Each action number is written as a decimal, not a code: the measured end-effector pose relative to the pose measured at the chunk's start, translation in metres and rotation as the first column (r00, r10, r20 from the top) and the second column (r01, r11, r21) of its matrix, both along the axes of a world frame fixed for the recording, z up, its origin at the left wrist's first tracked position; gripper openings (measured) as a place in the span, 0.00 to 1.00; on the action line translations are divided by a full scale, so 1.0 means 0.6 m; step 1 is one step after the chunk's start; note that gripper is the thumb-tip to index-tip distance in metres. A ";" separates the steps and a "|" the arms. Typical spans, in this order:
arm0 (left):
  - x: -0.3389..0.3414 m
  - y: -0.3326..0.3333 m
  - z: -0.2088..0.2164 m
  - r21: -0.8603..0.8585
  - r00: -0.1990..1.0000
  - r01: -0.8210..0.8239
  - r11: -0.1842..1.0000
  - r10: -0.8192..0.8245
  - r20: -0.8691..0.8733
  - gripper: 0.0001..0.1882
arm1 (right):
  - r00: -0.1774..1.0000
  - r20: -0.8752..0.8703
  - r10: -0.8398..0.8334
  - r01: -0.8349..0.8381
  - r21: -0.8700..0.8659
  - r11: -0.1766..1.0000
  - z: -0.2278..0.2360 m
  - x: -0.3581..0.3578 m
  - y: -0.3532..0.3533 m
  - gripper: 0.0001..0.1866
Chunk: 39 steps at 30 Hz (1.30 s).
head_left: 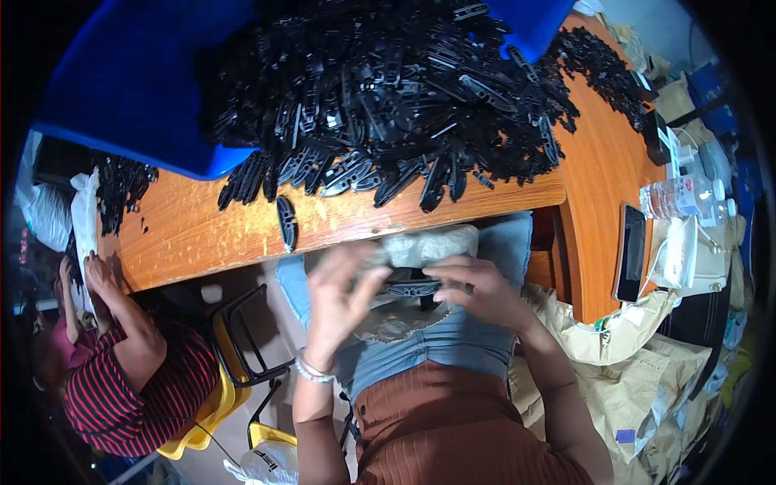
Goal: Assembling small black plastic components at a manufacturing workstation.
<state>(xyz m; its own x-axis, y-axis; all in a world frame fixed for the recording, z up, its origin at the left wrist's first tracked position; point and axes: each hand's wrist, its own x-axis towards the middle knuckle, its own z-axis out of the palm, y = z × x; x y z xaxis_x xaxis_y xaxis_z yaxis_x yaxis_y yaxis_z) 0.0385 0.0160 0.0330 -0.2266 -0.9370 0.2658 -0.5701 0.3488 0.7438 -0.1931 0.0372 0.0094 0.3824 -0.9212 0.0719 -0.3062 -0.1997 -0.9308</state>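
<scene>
Above my lap, my right hand grips one end of a slim, black plastic part between thumb and fingers. My left hand, with a beaded bracelet at the wrist, is close to the part's other end; motion smears its fingers, so I cannot tell if it touches the part. Beneath them a clear plastic bag lies on my lap. A single similar long black piece rests by the table's front edge. Behind it spreads a big heap of black plastic parts.
A blue bin tips toward the wooden table. To the right are a phone, a plastic bottle and brown paper bags. Another person in a striped top sits at left, near a folding chair.
</scene>
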 end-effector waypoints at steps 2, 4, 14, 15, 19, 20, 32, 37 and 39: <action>0.024 -0.019 0.004 -0.279 0.910 -0.259 0.925 0.331 0.250 0.13 | 0.992 -0.049 -0.119 0.117 -0.054 0.992 -0.005 -0.027 -0.013 0.09; 0.047 -0.046 -0.005 -0.428 0.733 -0.392 0.814 0.558 0.390 0.16 | 0.900 -0.079 -0.429 0.387 -0.308 0.869 0.002 -0.038 -0.041 0.04; 0.022 -0.038 -0.039 0.075 0.792 -0.424 0.903 0.410 -0.453 0.08 | 0.642 -0.272 -0.716 0.396 -0.683 0.614 -0.005 -0.020 -0.132 0.07; 0.003 -0.030 -0.023 0.224 0.730 -0.285 0.932 0.363 -0.579 0.08 | 0.641 -0.274 -0.717 0.396 -0.682 0.614 -0.006 -0.023 -0.132 0.07; -0.025 -0.009 -0.030 0.465 0.632 0.027 0.885 0.346 -0.694 0.10 | 0.750 -0.002 -0.662 0.564 -0.520 0.641 0.000 -0.021 -0.114 0.04; -0.035 -0.007 -0.031 0.457 0.608 0.122 0.881 0.298 -0.736 0.13 | 0.754 0.143 -0.642 0.652 -0.292 0.700 0.005 -0.024 -0.104 0.04; -0.100 -0.002 -0.009 0.486 0.703 0.204 0.850 0.219 -0.677 0.15 | 0.526 0.681 -0.510 0.149 0.516 0.843 0.026 -0.023 -0.054 0.12; -0.099 0.006 -0.005 0.469 0.739 0.173 0.866 0.201 -0.643 0.15 | 0.812 0.371 -0.451 0.308 0.385 0.870 0.058 -0.009 -0.032 0.07; -0.100 0.008 0.002 0.486 0.729 0.223 0.845 0.186 -0.658 0.15 | 0.904 0.331 -0.271 0.332 -0.143 0.932 0.052 0.006 -0.031 0.08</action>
